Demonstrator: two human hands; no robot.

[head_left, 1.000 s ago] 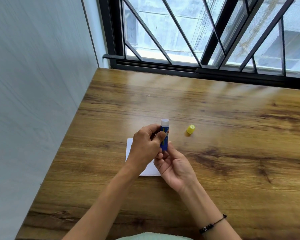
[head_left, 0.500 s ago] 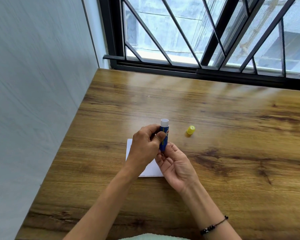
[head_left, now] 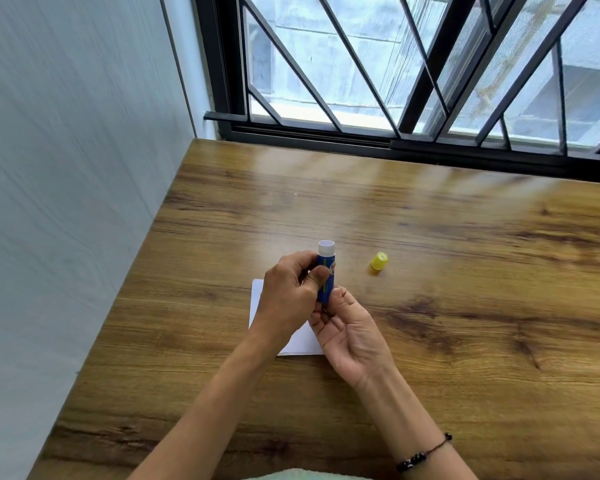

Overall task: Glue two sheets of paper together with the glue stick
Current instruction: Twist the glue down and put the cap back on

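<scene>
A blue glue stick (head_left: 327, 271) with its white tip uncovered stands upright between both hands above the table. My left hand (head_left: 290, 296) wraps its barrel from the left, thumb across the front. My right hand (head_left: 350, 332) pinches its bottom end with the fingertips, palm turned up. Its yellow cap (head_left: 379, 261) lies on the table to the right, apart from the hands. White paper (head_left: 300, 341) lies flat under the hands, mostly hidden by them; I cannot tell how many sheets there are.
The wooden table (head_left: 465, 306) meets a grey wall (head_left: 66, 202) on the left and a barred window (head_left: 413, 81) at the back. A dark bead bracelet (head_left: 425, 453) circles my right wrist.
The hands and glue stick stay almost where they were. My right fingers have shifted slightly at the stick's base, as in a twist. The cap has not moved.
</scene>
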